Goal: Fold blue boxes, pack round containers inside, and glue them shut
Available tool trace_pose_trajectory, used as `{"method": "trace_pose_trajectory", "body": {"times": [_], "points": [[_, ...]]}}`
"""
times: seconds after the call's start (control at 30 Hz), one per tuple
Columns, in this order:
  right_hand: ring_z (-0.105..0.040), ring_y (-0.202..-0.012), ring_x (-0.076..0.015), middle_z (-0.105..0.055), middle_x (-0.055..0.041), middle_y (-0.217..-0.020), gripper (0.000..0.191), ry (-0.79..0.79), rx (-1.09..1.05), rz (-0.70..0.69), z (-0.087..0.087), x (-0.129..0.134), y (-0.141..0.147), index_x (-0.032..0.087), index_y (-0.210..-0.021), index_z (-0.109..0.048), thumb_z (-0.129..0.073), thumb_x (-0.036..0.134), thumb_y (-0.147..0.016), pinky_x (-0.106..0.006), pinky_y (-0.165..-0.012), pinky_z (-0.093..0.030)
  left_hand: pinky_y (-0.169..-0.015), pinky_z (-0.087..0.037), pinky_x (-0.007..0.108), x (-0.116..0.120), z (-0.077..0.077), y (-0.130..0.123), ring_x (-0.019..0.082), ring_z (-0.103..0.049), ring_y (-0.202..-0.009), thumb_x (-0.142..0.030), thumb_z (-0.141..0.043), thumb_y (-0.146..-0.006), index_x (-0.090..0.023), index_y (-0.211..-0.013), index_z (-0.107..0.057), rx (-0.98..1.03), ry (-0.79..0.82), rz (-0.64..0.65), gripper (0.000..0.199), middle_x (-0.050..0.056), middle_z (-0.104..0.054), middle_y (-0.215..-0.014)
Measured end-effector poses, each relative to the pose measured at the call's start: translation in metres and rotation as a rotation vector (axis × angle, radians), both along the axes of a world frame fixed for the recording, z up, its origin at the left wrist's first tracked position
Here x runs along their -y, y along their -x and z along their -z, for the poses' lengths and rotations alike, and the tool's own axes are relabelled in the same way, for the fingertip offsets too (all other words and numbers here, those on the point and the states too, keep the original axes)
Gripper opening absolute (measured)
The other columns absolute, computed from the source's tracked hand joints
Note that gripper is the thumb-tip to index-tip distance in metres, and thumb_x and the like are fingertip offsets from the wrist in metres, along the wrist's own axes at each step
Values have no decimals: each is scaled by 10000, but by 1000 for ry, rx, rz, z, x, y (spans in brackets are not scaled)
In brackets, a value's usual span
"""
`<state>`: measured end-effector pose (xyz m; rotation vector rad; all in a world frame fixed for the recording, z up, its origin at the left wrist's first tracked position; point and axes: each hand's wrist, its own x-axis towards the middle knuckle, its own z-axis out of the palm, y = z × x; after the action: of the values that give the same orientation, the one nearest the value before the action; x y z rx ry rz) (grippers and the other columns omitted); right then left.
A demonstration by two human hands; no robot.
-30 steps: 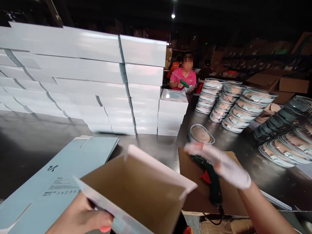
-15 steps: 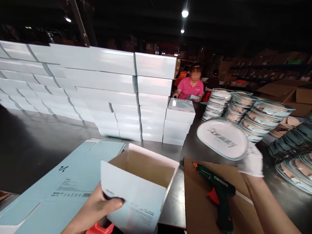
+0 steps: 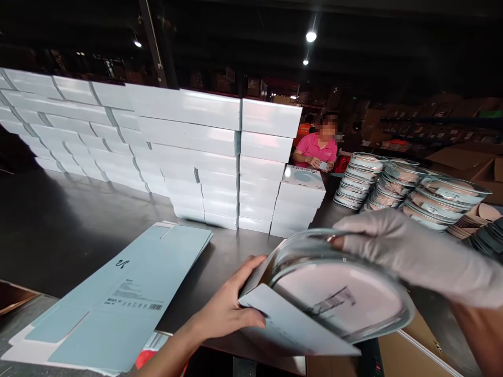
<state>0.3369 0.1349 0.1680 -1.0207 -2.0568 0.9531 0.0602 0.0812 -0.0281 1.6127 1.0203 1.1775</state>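
Packing at a counter [image 3: 90,214], seen from your head camera. Your bare left hand [image 3: 231,301] grips an open box [image 3: 298,330] at its left side, the thumb on the near wall and the other fingers closed round the far side; the box is held tilted, its mouth toward the right. Your gloved right hand [image 3: 393,243] has its fingers narrowed on the upper rim of a clear case [image 3: 346,293] with a pale, lettered face. The case leans at the mouth of the box, its left part behind the near wall and its right end outside; how deep it reaches is hidden.

To the left of your hands, flat cartons [image 3: 129,298], pale blue and printed, lie in a pile, with a red object [image 3: 145,358] showing at their near edge. Beyond rises a wall of white boxes [image 3: 204,162], ending at the right in a lower stack topped by a lettered box [image 3: 302,177]. Stacked cases [image 3: 359,180] stand at the right. Below your right hand, a white stick [image 3: 422,346] lies on brown cardboard [image 3: 401,361]. In the background, a co-worker [image 3: 316,149] in a pink shirt holds a small pale item.
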Motion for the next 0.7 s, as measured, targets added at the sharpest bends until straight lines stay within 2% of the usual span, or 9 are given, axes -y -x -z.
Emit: {"method": "trace_pose_trajectory", "body": {"times": [0.07, 0.1, 0.17, 0.23, 0.37, 0.43, 0.53, 0.63, 0.7], "points": [[-716, -725, -177, -785, -21, -885, 273, -89, 46, -55, 14, 19, 18, 209, -997, -772, -742, 443, -859, -255, -595, -568, -1208, -378, 522, 3, 15, -5, 443, -522, -1410, -835, -795, -606, -182, -1497, -547, 95, -10, -77, 1132, 198, -581, -1508], [-732, -878, -207, -781, -29, -1023, 259, -213, 12, 20, 27, 26, 21, 257, -1061, -731, -725, 441, -879, -294, -728, -597, -1201, -389, 522, 5, 22, -6, 439, -534, -1399, -838, -781, -625, -177, -1505, -528, 135, -15, -107, 1129, 198, -590, -1494], [-698, -1090, -253, -742, -45, -1164, 205, -421, -111, 267, 65, 37, 18, 314, -1030, -643, -720, 454, -902, -366, -934, -572, -1182, -416, 526, 9, 36, -6, 428, -547, -1391, -815, -751, -698, -179, -1543, -455, 182, -20, -161, 1099, 204, -575, -1503], [-683, -1159, -283, -727, -67, -1197, 204, -408, -194, 365, 111, 45, 11, 320, -984, -588, -650, 513, -956, -415, -994, -558, -1187, -405, 533, 14, 46, -3, 418, -494, -1442, -760, -716, -786, -187, -1566, -390, 203, -36, -218, 1021, 214, -501, -1566], [-404, -1512, -391, -475, -101, -1607, 627, -265, -133, 191, 194, 60, 13, 351, -1498, -483, -488, 687, -969, -582, -1178, -432, -1206, -353, 564, 19, 48, 6, 436, -375, -1514, -628, -742, -843, -200, -1341, -600, 188, -174, -231, 672, 206, -436, -1598], [-326, -1538, -450, -395, -107, -1658, 664, -293, -118, 165, 221, 64, 26, 336, -1510, -524, -476, 705, -960, -626, -1178, -420, -1175, -384, 572, 20, 44, 8, 455, -430, -1466, -668, -698, -867, -195, -1186, -687, 117, -282, -176, 570, 202, -438, -1578], [-392, -1494, -476, -467, -137, -1605, 577, -275, -239, 265, 241, 66, 53, 296, -1476, -569, -467, 612, -1003, -642, -1118, -481, -1155, -404, 530, 21, 37, 1, 428, -478, -1421, -741, -457, -961, -195, -1091, -708, 60, -299, -181, 615, 184, -459, -1545], [-287, -1564, -393, -378, -98, -1673, 630, -175, -271, 438, 243, 68, 74, 330, -1652, -205, -392, 453, -1064, -645, -1162, -429, -1118, -428, 478, 23, 35, -12, 348, -510, -1402, -578, -394, -1061, -244, -1194, -580, 174, -220, -362, 405, 162, -464, -1526], [-253, -1588, -332, -252, -66, -1732, 693, -146, -255, 461, 236, 69, 75, 360, -1663, -10, -374, 414, -1075, -607, -1176, -426, -1103, -433, 468, 24, 34, -18, 328, -503, -1413, -524, -446, -1063, -278, -1241, -514, 240, -166, -453, 312, 149, -439, -1556]]}}
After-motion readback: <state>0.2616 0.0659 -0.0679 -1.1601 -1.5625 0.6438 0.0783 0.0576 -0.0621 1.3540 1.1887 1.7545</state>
